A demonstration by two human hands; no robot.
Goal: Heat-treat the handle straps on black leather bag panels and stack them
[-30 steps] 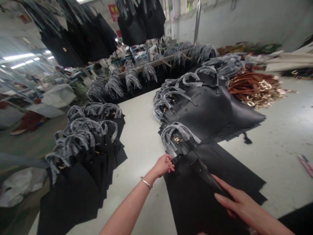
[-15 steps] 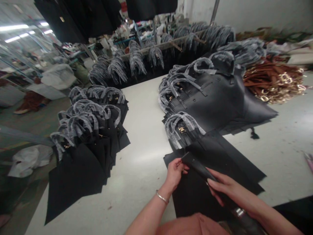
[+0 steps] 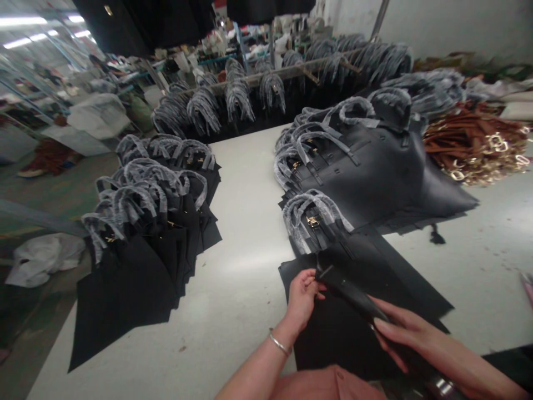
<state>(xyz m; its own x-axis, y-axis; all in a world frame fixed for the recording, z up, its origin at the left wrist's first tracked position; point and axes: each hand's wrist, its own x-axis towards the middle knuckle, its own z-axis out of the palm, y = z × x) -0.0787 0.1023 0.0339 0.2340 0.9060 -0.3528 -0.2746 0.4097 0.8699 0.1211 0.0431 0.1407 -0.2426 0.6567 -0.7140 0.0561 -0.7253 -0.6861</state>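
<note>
My left hand [image 3: 302, 297], a silver bracelet at its wrist, has its fingertips pinched at the far end of a long black leather-like strap [image 3: 353, 294]. Just what they grip there is too small to make out. Farther down the strap, my right hand [image 3: 406, 328] is closed round it, thumb on top. A shiny metal piece [image 3: 445, 386] shows near the lower end by my right forearm. Beneath both hands lies a flat black bag panel [image 3: 328, 339]. Beyond it, plastic-wrapped handles [image 3: 312, 203] with a gold clasp [image 3: 312, 221] stand up from black bag pieces.
Overlapping black bag panels with wrapped handles [image 3: 137, 200] cover the table's left side. A larger black bag stack [image 3: 366, 166] lies at the back right, beside brown straps with gold buckles [image 3: 478, 141]. A rail of wrapped handles [image 3: 237, 100] runs behind the pale table [image 3: 241, 222].
My right hand and the strap have shifted right and slightly down in view. My left hand has moved slightly right, still pinched at the strap's end. The camera view has shifted a little.
</note>
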